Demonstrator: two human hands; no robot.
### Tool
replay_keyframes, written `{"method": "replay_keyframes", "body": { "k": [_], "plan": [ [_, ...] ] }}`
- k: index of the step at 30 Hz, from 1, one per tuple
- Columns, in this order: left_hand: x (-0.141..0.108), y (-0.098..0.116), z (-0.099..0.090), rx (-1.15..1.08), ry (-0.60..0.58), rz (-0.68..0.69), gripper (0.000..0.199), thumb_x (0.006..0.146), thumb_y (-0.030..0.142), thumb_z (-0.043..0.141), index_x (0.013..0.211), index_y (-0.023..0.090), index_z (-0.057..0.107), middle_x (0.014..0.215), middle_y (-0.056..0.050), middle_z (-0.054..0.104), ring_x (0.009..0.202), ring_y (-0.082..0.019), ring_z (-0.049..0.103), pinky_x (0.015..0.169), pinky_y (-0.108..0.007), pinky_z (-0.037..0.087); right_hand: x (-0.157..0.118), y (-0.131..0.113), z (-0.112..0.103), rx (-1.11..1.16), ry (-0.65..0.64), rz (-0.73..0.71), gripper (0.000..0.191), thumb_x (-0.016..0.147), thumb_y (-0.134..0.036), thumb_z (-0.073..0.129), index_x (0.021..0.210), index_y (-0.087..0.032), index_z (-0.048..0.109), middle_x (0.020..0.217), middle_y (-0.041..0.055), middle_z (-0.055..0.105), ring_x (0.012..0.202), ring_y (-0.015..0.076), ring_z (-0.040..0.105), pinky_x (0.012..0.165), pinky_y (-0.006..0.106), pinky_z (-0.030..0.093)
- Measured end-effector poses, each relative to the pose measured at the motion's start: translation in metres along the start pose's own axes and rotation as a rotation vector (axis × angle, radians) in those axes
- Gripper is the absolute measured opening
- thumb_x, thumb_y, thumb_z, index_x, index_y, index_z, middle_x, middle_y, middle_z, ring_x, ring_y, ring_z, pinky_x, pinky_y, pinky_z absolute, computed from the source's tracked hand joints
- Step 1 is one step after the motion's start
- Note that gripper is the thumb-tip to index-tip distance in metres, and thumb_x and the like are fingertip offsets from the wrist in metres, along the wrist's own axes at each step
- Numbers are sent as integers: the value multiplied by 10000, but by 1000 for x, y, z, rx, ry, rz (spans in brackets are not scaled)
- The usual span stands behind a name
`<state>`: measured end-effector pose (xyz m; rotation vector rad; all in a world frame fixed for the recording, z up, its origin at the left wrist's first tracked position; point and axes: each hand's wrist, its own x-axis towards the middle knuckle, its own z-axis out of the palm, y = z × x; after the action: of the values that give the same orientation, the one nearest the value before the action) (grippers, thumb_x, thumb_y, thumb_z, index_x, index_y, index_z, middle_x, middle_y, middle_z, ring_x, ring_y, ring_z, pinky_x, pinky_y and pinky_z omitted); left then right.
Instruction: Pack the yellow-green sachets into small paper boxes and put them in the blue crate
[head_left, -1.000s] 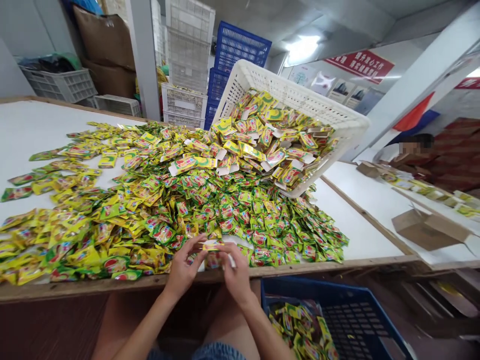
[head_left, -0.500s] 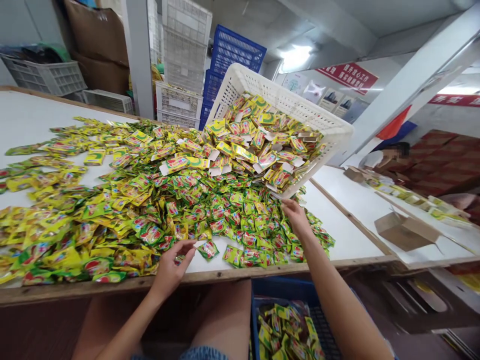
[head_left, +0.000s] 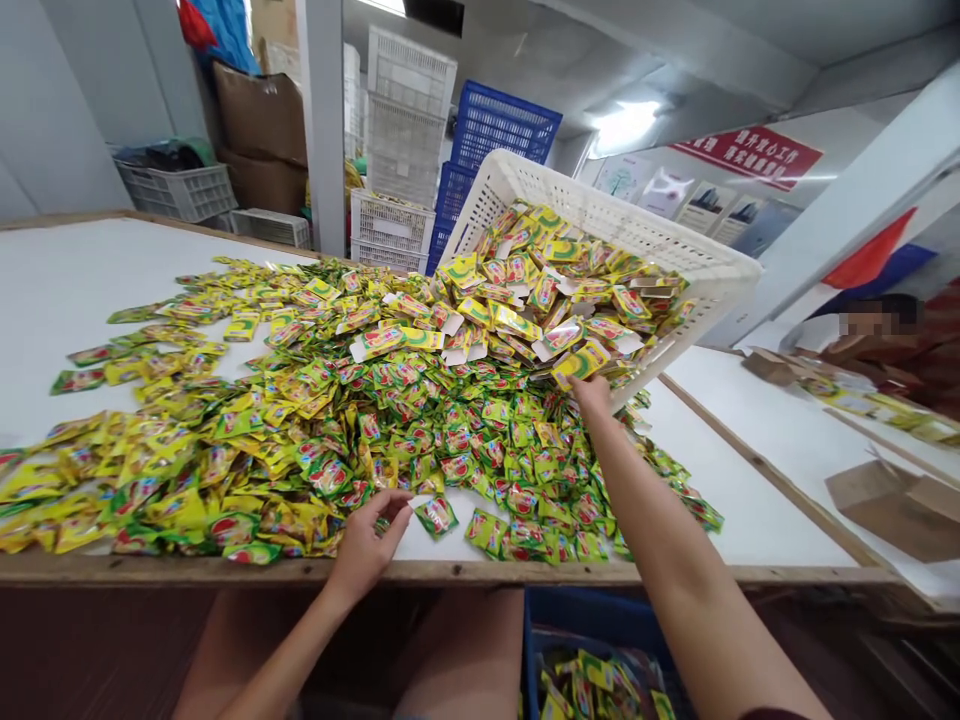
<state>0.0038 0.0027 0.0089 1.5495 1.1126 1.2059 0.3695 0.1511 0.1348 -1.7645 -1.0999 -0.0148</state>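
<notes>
At the near edge of the table, my left hand (head_left: 367,545) has its fingers curled and thumb and forefinger pinched at the corner of a small green and red sachet (head_left: 436,516). My right hand (head_left: 594,398) reaches up to the lip of a tilted white plastic crate (head_left: 600,200). Its fingers close on the lower end of a small yellow carton (head_left: 581,364); some fingers are hidden. Many similar cartons (head_left: 517,318) spill out of the crate with flaps open. Under and beside them spreads a heap of yellow and green sachets (head_left: 277,440).
Below the table edge sits a blue crate (head_left: 534,640) holding more yellow packs. To the right lies an open cardboard box (head_left: 892,505) on an adjoining table, with a person (head_left: 862,335) behind. Stacked white crates (head_left: 405,130) and blue crates (head_left: 502,120) stand beyond the table.
My right hand has risen from the crate's lower lip onto a yellow carton and grasped it. My left hand keeps its place by the sachet. The whole view has shifted slightly.
</notes>
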Motion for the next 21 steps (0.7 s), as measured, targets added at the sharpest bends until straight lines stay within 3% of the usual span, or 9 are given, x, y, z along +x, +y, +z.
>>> {"method": "replay_keyframes", "body": {
  "k": [3,6,9,11,13,14,17,19,21],
  "plan": [
    [-1,0,1,-37,31,13,243,799,308,540,1000,181,592,880,-63,656,804,-196,628,749,-312,495,-44,-13,-1,-12,-34,-10,310,892,-323,451,1087,-95,526,1029,112,569,877,186,562,764,363,474],
    [-3,-1,2,-104,20,60,425,797,301,550,1200,193,466,1094,-102,604,982,-214,588,851,-341,467,-136,-34,13,15,-155,-110,266,808,-333,563,973,-127,582,859,73,608,706,164,546,662,302,463],
    [-4,-7,2,-126,-9,77,619,743,324,618,1290,189,363,1289,-134,484,1144,-245,498,945,-369,407,-237,-58,29,96,-481,-372,204,799,-232,539,986,-182,605,885,62,584,741,167,543,681,292,452],
    [-3,-12,0,-112,62,25,564,728,363,627,1218,156,439,1238,-142,534,1123,-258,517,947,-377,402,-278,-70,35,181,-701,-534,439,760,-192,568,1195,-215,507,1055,81,549,922,199,532,787,316,443],
    [-1,-16,-3,-113,195,-60,438,745,410,595,1079,133,532,1087,-127,631,1015,-257,585,880,-363,448,-287,-74,38,255,-804,-601,447,765,-194,564,1205,-242,500,1096,70,541,997,199,512,844,320,424],
    [0,-17,-3,-120,256,-93,404,751,428,582,1021,128,558,1016,-116,661,956,-254,610,837,-351,471,-280,-72,39,276,-786,-579,364,785,-207,544,1147,-242,541,1066,62,558,973,190,524,836,313,425],
    [0,-17,-2,-156,331,-131,395,734,456,590,948,124,579,918,-100,688,840,-247,641,724,-320,508,-240,-56,51,224,-503,-329,192,834,-296,481,969,-206,585,897,53,604,771,169,560,712,293,441],
    [-2,-16,-1,-166,316,-130,408,728,457,597,964,125,570,913,-99,686,803,-243,644,685,-311,514,-216,-44,64,136,-319,-176,279,797,-386,523,986,-182,546,802,48,606,676,177,550,632,290,426],
    [-3,-17,-1,-142,303,-125,406,731,457,594,966,127,566,904,-100,685,792,-242,640,676,-311,514,-204,-36,79,67,-262,-135,416,718,-426,605,1034,-172,511,727,31,597,634,190,544,596,289,406]
  ]
}}
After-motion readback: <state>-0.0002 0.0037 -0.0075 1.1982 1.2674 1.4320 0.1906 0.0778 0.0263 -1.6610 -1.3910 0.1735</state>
